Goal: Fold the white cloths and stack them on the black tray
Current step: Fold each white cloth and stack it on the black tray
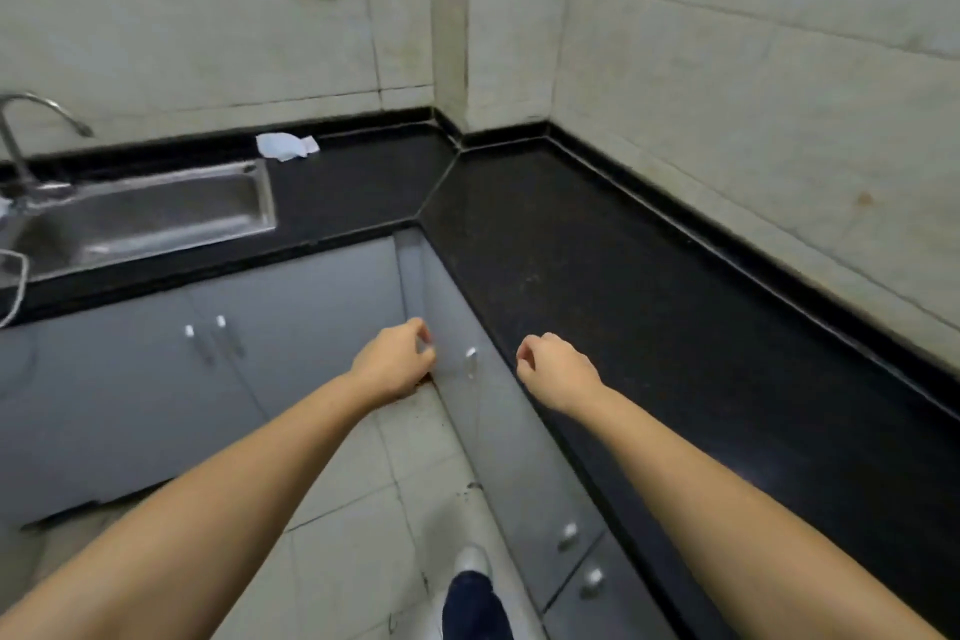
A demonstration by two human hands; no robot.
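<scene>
Left hand (396, 360) and right hand (551, 365) were loosely curled, holding nothing, held out ahead, probably mid-approach. One crumpled white cloth (284, 146) lay on the black counter (597, 276) at 11 o'clock, beside the sink (156, 218). No black tray visible.

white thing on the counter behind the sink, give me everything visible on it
The white cloth is a small crumpled piece of thin white material, cloth or paper by its look, bunched unevenly with a flatter flap toward its right end. It lies on the black countertop, up against the raised back edge below the tiled wall, just behind the far right corner of the steel sink. Nothing else touches it; both hands are far from it. It is unfolded; finer detail is too blurred to tell.
</scene>
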